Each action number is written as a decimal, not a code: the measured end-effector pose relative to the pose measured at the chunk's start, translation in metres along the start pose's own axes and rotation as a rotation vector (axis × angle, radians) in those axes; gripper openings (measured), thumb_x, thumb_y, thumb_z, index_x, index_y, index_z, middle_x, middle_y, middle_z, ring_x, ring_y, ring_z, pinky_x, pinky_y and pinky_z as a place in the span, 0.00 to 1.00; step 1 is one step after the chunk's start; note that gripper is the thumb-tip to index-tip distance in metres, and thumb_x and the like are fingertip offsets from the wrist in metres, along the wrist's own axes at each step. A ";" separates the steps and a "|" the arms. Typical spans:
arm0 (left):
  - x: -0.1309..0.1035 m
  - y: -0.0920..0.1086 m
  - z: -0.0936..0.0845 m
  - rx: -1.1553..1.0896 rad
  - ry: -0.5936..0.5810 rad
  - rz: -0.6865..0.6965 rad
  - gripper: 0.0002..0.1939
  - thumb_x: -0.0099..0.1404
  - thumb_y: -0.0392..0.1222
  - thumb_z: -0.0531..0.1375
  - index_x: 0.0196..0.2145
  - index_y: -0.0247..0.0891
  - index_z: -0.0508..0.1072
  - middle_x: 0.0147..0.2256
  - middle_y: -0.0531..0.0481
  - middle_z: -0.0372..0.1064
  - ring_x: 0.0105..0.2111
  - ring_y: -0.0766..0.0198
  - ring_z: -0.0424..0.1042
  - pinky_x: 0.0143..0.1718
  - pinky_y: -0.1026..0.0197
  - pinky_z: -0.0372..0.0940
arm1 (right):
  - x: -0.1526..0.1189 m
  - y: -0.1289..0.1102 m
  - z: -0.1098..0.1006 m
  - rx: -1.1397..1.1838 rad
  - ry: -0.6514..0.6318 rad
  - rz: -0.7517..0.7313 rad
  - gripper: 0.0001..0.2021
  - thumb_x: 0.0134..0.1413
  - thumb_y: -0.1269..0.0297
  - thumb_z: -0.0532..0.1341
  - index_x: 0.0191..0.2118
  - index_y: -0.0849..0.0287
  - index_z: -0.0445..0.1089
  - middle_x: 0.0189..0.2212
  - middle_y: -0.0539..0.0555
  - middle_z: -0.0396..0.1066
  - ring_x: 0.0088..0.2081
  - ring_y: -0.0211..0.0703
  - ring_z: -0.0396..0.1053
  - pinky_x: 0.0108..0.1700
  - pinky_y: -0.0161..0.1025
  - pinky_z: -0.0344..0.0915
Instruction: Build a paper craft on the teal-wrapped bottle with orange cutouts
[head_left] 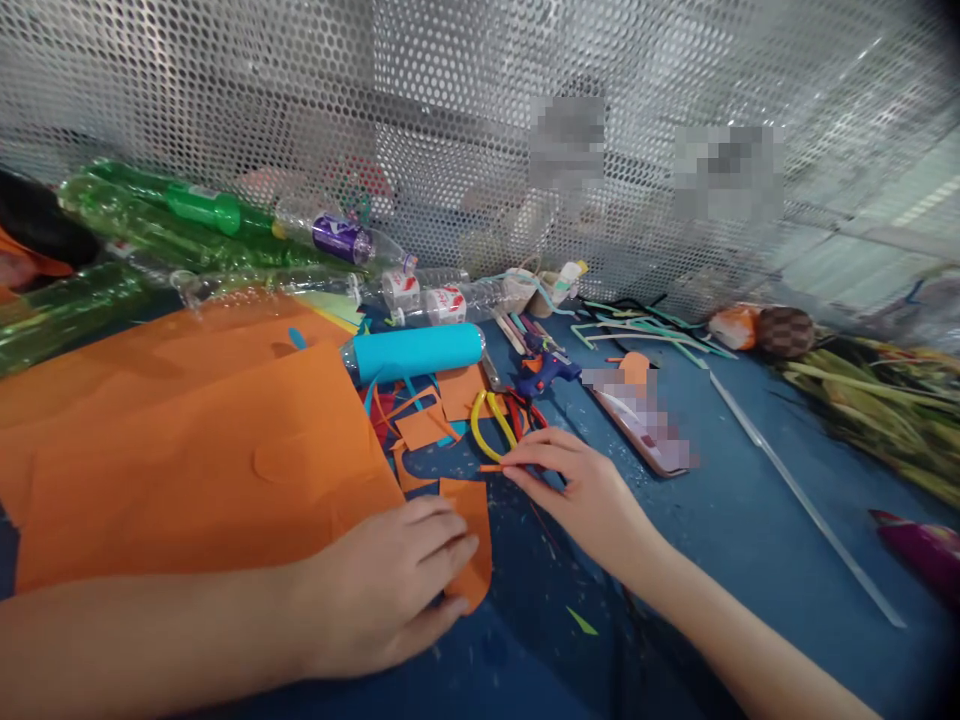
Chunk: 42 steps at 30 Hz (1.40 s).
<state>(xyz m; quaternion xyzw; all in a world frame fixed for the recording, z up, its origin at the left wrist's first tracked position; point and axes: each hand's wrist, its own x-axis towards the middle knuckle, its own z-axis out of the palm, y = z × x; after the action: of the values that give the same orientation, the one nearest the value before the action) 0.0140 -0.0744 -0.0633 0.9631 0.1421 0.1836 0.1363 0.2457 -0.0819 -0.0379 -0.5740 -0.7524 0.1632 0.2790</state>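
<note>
My right hand (581, 490) pinches a small orange strip (491, 468) between thumb and fingertips, just in front of the yellow handle loop (491, 425) of a tool. My left hand (405, 580) lies with its fingers apart on a rounded orange paper piece (472, 510), covering part of it. To the left is a large orange sheet (195, 470), partly under my left wrist. Beyond my hands, a bottle wrapped in blue (420, 350) lies on its side among orange scraps (424, 428). A blue glue gun (551, 372) lies right of it.
Clear plastic bottles (457, 300) and green bottles (195, 210) lie along a perforated metal screen (450, 90). A phone (645, 430) rests on the blue table (720, 530). Farther right are a long glue stick (810, 500), dried leaves (877, 410) and a purple object (919, 550).
</note>
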 end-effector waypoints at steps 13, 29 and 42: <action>-0.005 0.012 0.013 0.241 0.082 0.062 0.17 0.68 0.43 0.47 0.43 0.29 0.70 0.44 0.38 0.70 0.45 0.53 0.67 0.45 0.54 0.66 | -0.005 -0.011 0.022 0.049 -0.047 -0.110 0.06 0.56 0.70 0.58 0.37 0.55 0.71 0.35 0.52 0.70 0.40 0.41 0.68 0.44 0.39 0.66; -0.005 0.015 0.011 0.371 0.144 0.117 0.17 0.67 0.43 0.50 0.41 0.28 0.72 0.42 0.43 0.73 0.43 0.54 0.68 0.46 0.57 0.62 | -0.006 -0.009 0.028 0.050 -0.072 -0.183 0.05 0.56 0.72 0.58 0.36 0.57 0.70 0.34 0.50 0.70 0.38 0.38 0.67 0.42 0.36 0.64; -0.004 0.014 0.009 0.363 0.081 0.147 0.17 0.67 0.42 0.49 0.41 0.28 0.72 0.42 0.41 0.72 0.45 0.53 0.68 0.45 0.55 0.64 | -0.009 -0.010 0.026 0.025 -0.036 -0.140 0.03 0.57 0.71 0.57 0.37 0.56 0.65 0.33 0.49 0.69 0.38 0.38 0.67 0.41 0.36 0.64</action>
<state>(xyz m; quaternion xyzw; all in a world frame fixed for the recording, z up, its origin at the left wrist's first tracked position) 0.0174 -0.0901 -0.0686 0.9715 0.1073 0.2028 -0.0592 0.2240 -0.0911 -0.0552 -0.5136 -0.7933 0.1629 0.2834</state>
